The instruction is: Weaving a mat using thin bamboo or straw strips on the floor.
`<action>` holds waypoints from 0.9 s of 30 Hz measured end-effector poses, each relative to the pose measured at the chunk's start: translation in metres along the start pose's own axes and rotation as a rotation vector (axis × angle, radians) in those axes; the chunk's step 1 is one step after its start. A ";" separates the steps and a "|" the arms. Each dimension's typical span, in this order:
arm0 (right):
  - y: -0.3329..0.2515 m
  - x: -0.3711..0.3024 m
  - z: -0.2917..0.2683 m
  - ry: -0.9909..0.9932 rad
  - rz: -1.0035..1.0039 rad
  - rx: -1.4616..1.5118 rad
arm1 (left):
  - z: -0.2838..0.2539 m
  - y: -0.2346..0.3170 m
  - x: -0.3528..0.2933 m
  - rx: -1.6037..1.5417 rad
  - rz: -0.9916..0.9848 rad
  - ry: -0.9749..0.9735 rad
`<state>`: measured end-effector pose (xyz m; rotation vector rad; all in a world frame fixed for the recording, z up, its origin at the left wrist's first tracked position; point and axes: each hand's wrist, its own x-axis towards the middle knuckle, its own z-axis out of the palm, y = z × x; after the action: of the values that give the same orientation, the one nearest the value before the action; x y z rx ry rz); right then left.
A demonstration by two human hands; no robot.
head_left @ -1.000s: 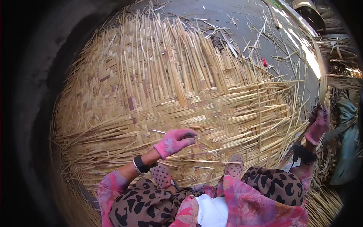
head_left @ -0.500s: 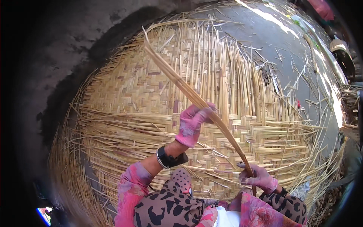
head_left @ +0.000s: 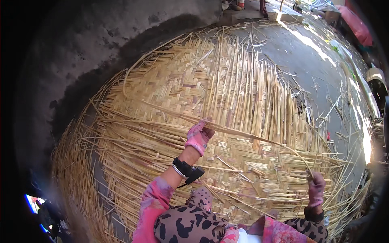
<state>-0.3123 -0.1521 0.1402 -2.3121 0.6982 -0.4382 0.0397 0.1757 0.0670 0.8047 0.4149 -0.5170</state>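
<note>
A long, flat reed strip (head_left: 247, 134) stretches between my hands above a large woven reed mat (head_left: 184, 91). My left hand (head_left: 199, 137), in a pink glove with bare fingertips, is closed round the strip near its middle. At the strip's right end, my right hand (head_left: 316, 189) grips it in a closed fist, also gloved. The strip's left part reaches out over the mat and is blurred among the other reeds. A tight zigzag weave fills much of the mat, while unwoven reed ends (head_left: 279, 105) fan out at its far right.
Loose reeds (head_left: 133, 141) lie crosswise over the mat's left side, with more piled along the left edge. A dark grey wall (head_left: 89, 48) rises at the far left. Scattered scraps lie on the grey floor (head_left: 312, 69) at right. My knee (head_left: 190, 222) is at the mat's near edge.
The strip has swung from a steep slant to nearly level across the mat. My right hand has moved right, away from my lap, holding its end; my left hand is slightly lower.
</note>
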 end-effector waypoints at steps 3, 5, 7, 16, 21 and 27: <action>-0.058 0.014 -0.017 -0.043 -0.101 -0.199 | -0.010 0.030 0.021 -0.069 0.237 -0.027; -0.029 0.009 -0.010 -0.286 0.132 -0.016 | -0.009 0.082 0.028 -0.102 0.357 0.005; -0.008 -0.005 0.012 -0.497 0.279 0.119 | -0.010 0.127 0.020 -0.080 0.597 0.071; 0.000 -0.012 0.066 -0.612 0.616 0.405 | 0.028 0.193 -0.089 0.437 1.318 0.186; -0.065 0.033 0.068 -0.708 0.261 0.032 | -0.106 0.167 -0.010 -0.061 0.417 0.035; -0.097 0.067 0.079 -0.529 -0.421 -0.390 | -0.038 -0.002 -0.044 -0.084 -0.134 -0.244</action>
<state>-0.1861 -0.0901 0.1575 -2.7802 0.0307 0.1557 -0.0021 0.2154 0.0656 0.6267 0.2642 -0.7094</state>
